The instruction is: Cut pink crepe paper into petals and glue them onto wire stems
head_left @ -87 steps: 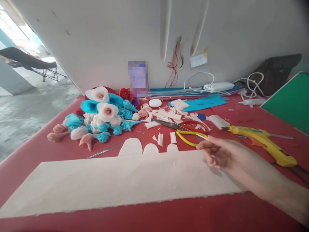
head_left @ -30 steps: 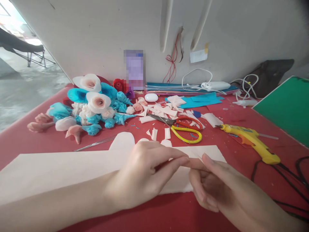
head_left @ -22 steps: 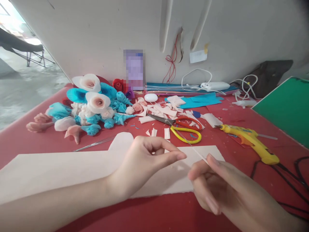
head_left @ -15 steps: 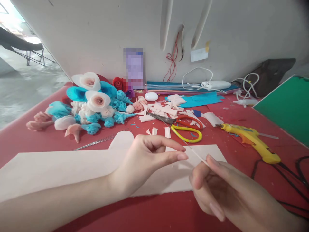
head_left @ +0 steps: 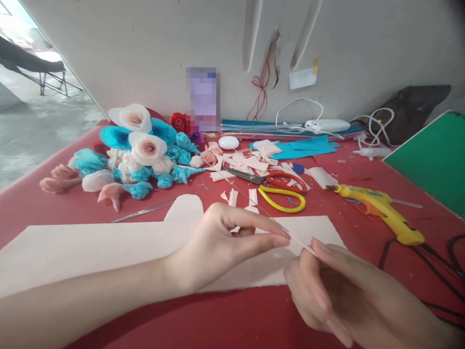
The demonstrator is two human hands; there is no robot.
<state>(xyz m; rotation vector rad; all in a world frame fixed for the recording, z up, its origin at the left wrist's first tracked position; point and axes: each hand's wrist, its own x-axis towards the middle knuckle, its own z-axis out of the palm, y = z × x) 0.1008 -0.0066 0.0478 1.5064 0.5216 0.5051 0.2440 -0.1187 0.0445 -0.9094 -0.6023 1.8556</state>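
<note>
A thin wire (head_left: 269, 214) slants down to the right between my hands, and its near end is pale, as if wrapped in paper. My left hand (head_left: 218, 247) pinches it between thumb and forefinger, just above the pale part. The lower pale end sits between the thumb and forefinger of my right hand (head_left: 337, 278), whose other fingers are curled loosely. Beneath both hands lies a large pale pink sheet of paper (head_left: 90, 252). Beyond them, scissors (head_left: 283, 194) with one red and one yellow handle rest on paper scraps (head_left: 250, 162).
Blue, white and pink paper flowers (head_left: 145, 155) are heaped at the back left, with several loose wires (head_left: 145, 211) in front. A yellow glue gun (head_left: 381, 213) with a black cord lies right. A green board (head_left: 432, 160) stands at the table's right edge, a wall behind.
My left thumb and forefinger have closed on the wire, moving slightly right and down. More of the wire's far length now shows, and my right hand's fingers have shifted a little.
</note>
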